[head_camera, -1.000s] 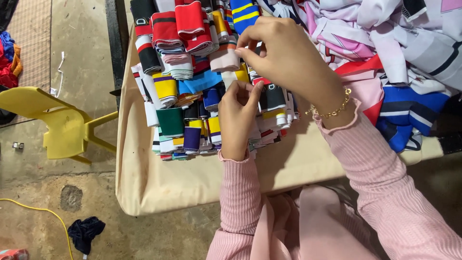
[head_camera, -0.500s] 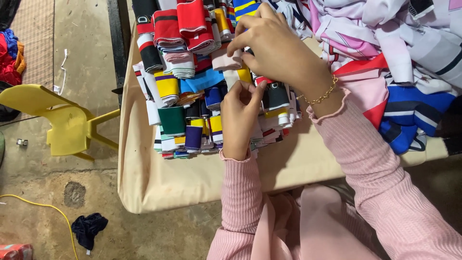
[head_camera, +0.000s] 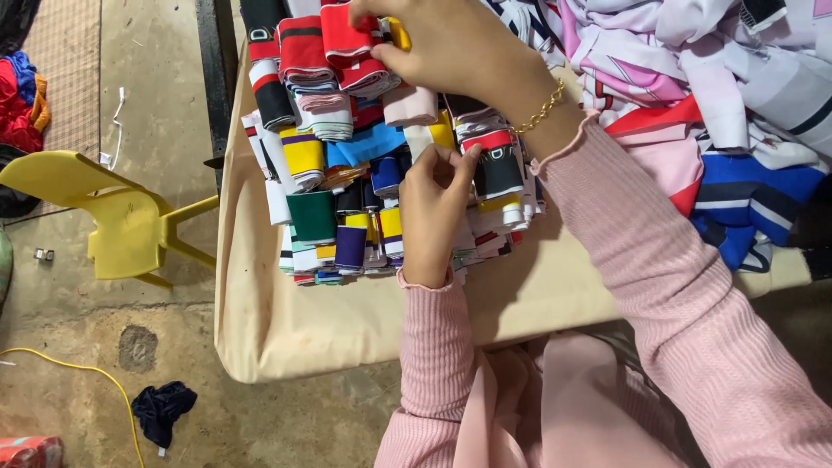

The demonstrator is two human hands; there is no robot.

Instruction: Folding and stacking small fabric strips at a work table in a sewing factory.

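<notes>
**A:** ok so what are the hands actually on here?

**B:** Both are in the pile of folded cloth strips (head_camera: 347,165) on the beige-covered table (head_camera: 347,321). The left hand (head_camera: 433,212) has its fingers curled narrow, fingertips pinching the edge of a pale strip with a yellow band (head_camera: 433,134) that sits right at the tips. The green strip (head_camera: 310,215) and the purple one (head_camera: 350,244) lie just off to the thumb side of that hand.

**A:** and the right?

**B:** The right hand (head_camera: 459,48) reaches across above the left one, gold bracelet (head_camera: 542,108) at the wrist. Its fingers are bent down over a red folded strip (head_camera: 347,35), thumb pressed against the stack beneath. Looks like a grip on the red piece, but how tight I can't tell, the fingertips are partly cut off at the top edge.

**A:** anything else around?

**B:** A heap of loose printed fabric (head_camera: 711,104) behind the right wrist, a yellow plastic chair (head_camera: 121,217) on the floor well away from both hands, a dark rag (head_camera: 160,407) down by it.
</notes>
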